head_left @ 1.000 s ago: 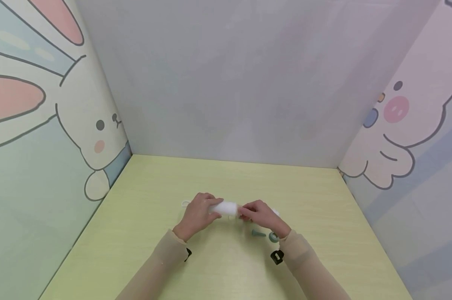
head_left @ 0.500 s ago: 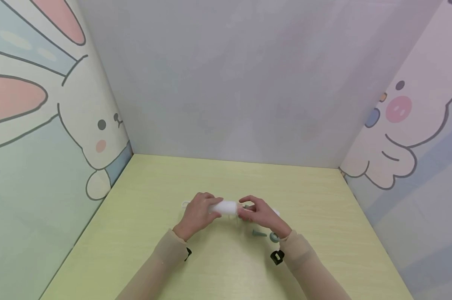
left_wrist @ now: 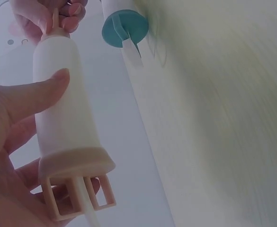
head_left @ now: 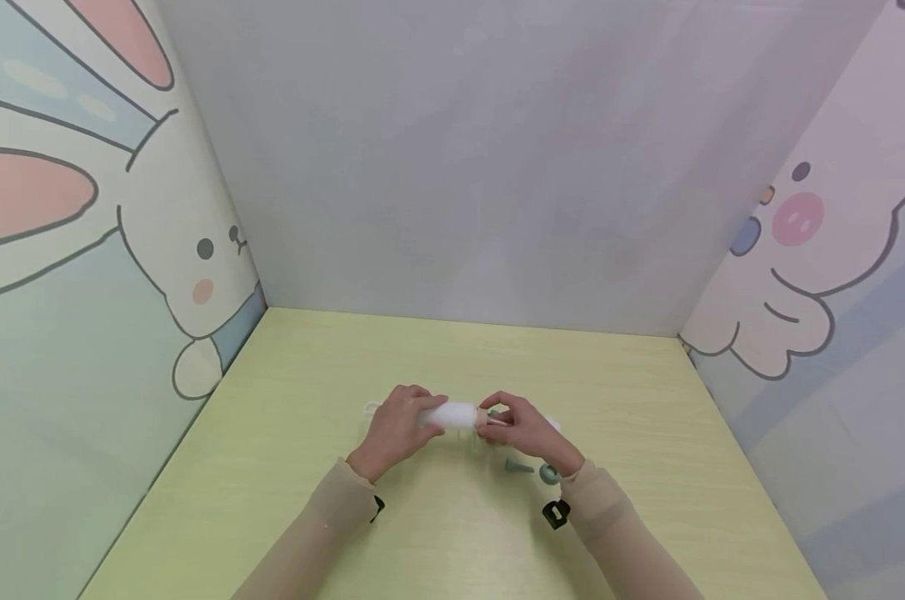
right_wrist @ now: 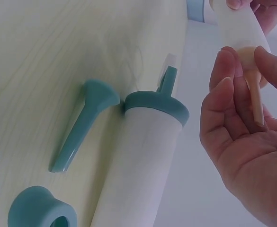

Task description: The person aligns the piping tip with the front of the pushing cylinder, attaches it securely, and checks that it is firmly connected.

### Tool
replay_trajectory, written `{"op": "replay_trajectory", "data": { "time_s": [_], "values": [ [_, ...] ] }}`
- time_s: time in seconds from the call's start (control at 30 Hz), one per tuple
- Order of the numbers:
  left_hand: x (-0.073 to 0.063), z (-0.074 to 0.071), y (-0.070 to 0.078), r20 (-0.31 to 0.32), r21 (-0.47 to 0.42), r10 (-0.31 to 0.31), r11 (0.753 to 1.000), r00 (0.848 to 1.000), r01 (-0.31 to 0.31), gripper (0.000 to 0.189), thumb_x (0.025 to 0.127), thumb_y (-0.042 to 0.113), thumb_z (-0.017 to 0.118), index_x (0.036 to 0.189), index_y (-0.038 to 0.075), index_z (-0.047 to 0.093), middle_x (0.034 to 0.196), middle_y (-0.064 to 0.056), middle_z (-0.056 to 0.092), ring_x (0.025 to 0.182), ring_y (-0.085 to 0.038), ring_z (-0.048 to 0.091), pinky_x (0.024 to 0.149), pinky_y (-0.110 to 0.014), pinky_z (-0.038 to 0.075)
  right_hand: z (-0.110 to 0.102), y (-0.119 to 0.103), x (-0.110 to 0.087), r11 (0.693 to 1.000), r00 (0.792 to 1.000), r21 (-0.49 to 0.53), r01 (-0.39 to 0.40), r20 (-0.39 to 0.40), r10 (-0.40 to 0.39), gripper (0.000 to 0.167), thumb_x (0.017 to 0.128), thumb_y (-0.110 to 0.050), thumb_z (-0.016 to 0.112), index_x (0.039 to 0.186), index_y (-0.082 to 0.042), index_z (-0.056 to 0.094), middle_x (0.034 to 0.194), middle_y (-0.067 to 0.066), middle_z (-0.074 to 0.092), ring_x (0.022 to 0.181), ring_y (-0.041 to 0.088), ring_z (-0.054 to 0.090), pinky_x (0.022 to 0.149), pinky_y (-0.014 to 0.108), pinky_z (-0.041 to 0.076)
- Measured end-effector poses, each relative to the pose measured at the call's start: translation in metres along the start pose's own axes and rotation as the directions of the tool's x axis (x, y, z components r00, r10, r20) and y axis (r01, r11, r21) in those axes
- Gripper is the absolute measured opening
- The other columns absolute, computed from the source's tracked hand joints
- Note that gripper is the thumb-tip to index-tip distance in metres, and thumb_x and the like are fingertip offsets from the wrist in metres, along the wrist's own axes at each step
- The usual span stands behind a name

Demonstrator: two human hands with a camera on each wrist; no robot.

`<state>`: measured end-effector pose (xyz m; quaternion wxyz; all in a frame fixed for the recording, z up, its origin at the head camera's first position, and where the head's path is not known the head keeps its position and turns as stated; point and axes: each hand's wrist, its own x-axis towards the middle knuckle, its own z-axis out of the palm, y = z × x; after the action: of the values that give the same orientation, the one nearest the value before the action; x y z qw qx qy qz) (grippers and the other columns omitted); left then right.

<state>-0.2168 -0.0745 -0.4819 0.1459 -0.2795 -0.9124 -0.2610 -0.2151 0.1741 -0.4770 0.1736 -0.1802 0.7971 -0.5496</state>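
Note:
My left hand (head_left: 400,421) grips a white syringe (left_wrist: 65,94) around its barrel and holds it level above the table. A beige collar (left_wrist: 76,161) with open square loops sits on its left end. Towards the other end, my right hand (head_left: 516,423) pinches the base of a beige nozzle (right_wrist: 255,94) between thumb and fingers. The nozzle's narrow stem points into the right palm, and its wide base meets the barrel. In the head view, the left hand covers most of the collar.
A second white syringe (right_wrist: 136,165) with a teal collar (right_wrist: 157,106) lies on the table by the right hand. Beside it lie a loose teal nozzle (right_wrist: 84,127) and a teal ring (right_wrist: 34,208). Walls border the yellow tabletop (head_left: 452,533) at the back and sides.
The right fingers have shifted around the nozzle, spreading and then closing in on its base, so that its stem now shows. The left hand and the syringe stay in place.

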Motion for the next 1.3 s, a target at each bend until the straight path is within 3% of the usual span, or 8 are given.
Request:
{"op": "replay_trajectory", "data": {
  "time_s": [0.23, 0.47, 0.7, 0.93, 1.13, 1.3],
  "values": [
    [-0.001, 0.001, 0.001, -0.001, 0.031, 0.018, 0.999, 1.000, -0.018, 0.043, 0.069, 0.023, 0.087, 0.109, 0.014, 0.074, 0.100, -0.008, 0.064, 0.093, -0.030, 0.057, 0.075, -0.042, 0.050, 0.000, 0.007, 0.002, 0.996, 1.000, -0.092, -0.004, 0.008, 0.005, 0.032, 0.096, -0.026, 0.060, 0.113, 0.001, 0.062, 0.092, 0.015, 0.069, 0.082, 0.038, 0.064, 0.068, 0.047, 0.051],
    [-0.002, -0.001, 0.002, -0.010, 0.042, 0.036, 0.999, 0.999, -0.035, 0.044, 0.068, 0.025, 0.087, 0.109, 0.015, 0.074, 0.100, -0.008, 0.065, 0.093, -0.030, 0.057, 0.075, -0.041, 0.050, 0.000, 0.009, 0.003, 0.995, 0.999, -0.096, -0.038, 0.003, 0.039, 0.040, 0.099, -0.033, 0.052, 0.102, 0.003, 0.069, 0.088, 0.015, 0.068, 0.078, 0.027, 0.064, 0.069, 0.046, 0.051],
    [-0.002, -0.003, 0.002, -0.009, 0.025, 0.025, 0.999, 1.000, -0.025, 0.044, 0.068, 0.021, 0.088, 0.108, 0.015, 0.074, 0.100, -0.009, 0.065, 0.094, -0.032, 0.057, 0.075, -0.042, 0.050, 0.002, 0.004, 0.003, 0.999, 0.999, -0.009, -0.049, -0.008, 0.049, 0.037, 0.098, -0.026, 0.056, 0.107, 0.007, 0.068, 0.088, 0.015, 0.068, 0.083, 0.038, 0.063, 0.072, 0.045, 0.053],
    [-0.002, -0.004, 0.001, -0.018, 0.039, 0.034, 0.999, 0.999, -0.033, 0.044, 0.068, 0.023, 0.087, 0.109, 0.015, 0.074, 0.100, -0.008, 0.065, 0.092, -0.030, 0.057, 0.074, -0.041, 0.050, 0.002, 0.007, 0.005, 0.999, 0.999, 0.030, -0.035, -0.024, 0.035, 0.045, 0.094, -0.030, 0.063, 0.126, 0.001, 0.056, 0.096, 0.021, 0.067, 0.085, 0.034, 0.066, 0.073, 0.044, 0.053],
    [-0.001, -0.004, 0.000, -0.014, 0.029, 0.028, 0.999, 1.000, -0.027, 0.045, 0.068, 0.024, 0.087, 0.110, 0.015, 0.074, 0.099, -0.007, 0.064, 0.091, -0.028, 0.057, 0.072, -0.040, 0.050, 0.001, 0.013, 0.004, 0.998, 0.998, -0.050, 0.039, -0.050, -0.041, 0.038, 0.086, -0.019, 0.074, 0.118, -0.009, 0.054, 0.087, 0.009, 0.069, 0.080, 0.027, 0.066, 0.068, 0.036, 0.052],
    [-0.001, -0.003, -0.001, -0.015, 0.011, 0.024, 1.000, 1.000, -0.024, 0.045, 0.068, 0.023, 0.087, 0.110, 0.016, 0.074, 0.099, -0.007, 0.064, 0.091, -0.028, 0.056, 0.073, -0.039, 0.049, 0.001, 0.013, 0.004, 0.997, 0.997, -0.056, 0.058, -0.046, -0.060, 0.032, 0.087, -0.020, 0.073, 0.113, -0.011, 0.056, 0.087, 0.007, 0.069, 0.081, 0.034, 0.066, 0.067, 0.035, 0.052]
  ]
}}
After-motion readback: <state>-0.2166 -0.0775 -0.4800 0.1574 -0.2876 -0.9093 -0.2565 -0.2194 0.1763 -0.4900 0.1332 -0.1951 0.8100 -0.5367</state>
